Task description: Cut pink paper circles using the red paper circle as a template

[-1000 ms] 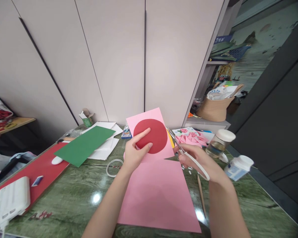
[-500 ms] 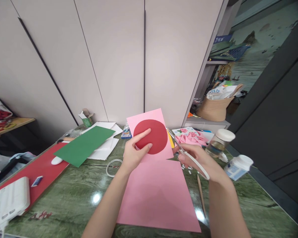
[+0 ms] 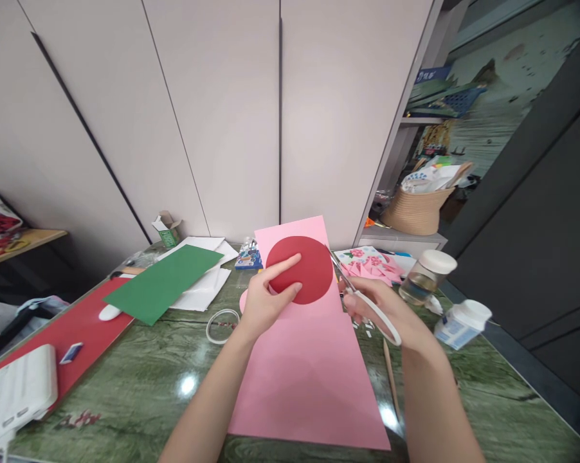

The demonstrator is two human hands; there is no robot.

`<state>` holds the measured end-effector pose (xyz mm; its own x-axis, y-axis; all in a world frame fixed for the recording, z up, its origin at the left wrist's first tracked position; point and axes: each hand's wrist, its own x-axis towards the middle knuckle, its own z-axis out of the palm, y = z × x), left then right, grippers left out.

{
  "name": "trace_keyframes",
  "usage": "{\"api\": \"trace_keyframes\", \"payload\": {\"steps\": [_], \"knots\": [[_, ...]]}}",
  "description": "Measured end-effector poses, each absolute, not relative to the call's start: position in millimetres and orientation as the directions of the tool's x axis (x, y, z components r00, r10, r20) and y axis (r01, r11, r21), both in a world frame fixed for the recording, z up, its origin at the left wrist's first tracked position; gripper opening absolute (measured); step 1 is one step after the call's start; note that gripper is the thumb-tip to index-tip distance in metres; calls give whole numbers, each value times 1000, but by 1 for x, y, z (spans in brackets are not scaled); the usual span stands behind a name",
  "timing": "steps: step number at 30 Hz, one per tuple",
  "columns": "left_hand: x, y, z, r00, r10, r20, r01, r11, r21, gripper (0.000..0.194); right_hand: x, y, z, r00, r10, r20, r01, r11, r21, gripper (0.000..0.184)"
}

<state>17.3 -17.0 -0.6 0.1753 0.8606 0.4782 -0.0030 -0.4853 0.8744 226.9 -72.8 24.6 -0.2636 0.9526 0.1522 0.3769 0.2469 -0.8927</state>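
Observation:
My left hand grips a pink paper together with a red paper circle lying on it, thumb and forefinger stretched over the red. The sheet is held up, tilted, above the table. In my right hand is a pair of scissors with white handles. Their blades point up and left, at the right edge of the pink paper beside the circle. Below, a larger pink sheet lies flat, its far edge partly covered by the held paper.
A pencil, a jar of liquid and a white bottle stand or lie at right. Green paper, white sheets, a white tape ring and a white device are at left. Cabinet doors rise behind.
The held pink paper and red circle have shifted slightly right with my left hand. My right hand and the scissors have moved slightly left.

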Motion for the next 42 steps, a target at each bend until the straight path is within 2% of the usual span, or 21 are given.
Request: {"api": "trace_keyframes", "payload": {"steps": [16, 33, 42], "knots": [[13, -21, 5, 263, 856, 446, 77, -479, 874, 44, 227, -74, 27, -247, 959, 138, 374, 226, -900, 31], [7, -24, 10, 282, 845, 454, 156, -507, 848, 43, 228, -75, 25, -238, 961, 139, 395, 227, -890, 28], [3, -21, 10, 308, 833, 460, 127, -515, 848, 44, 228, -78, 27, -238, 966, 99, 418, 194, -887, 32]]}}
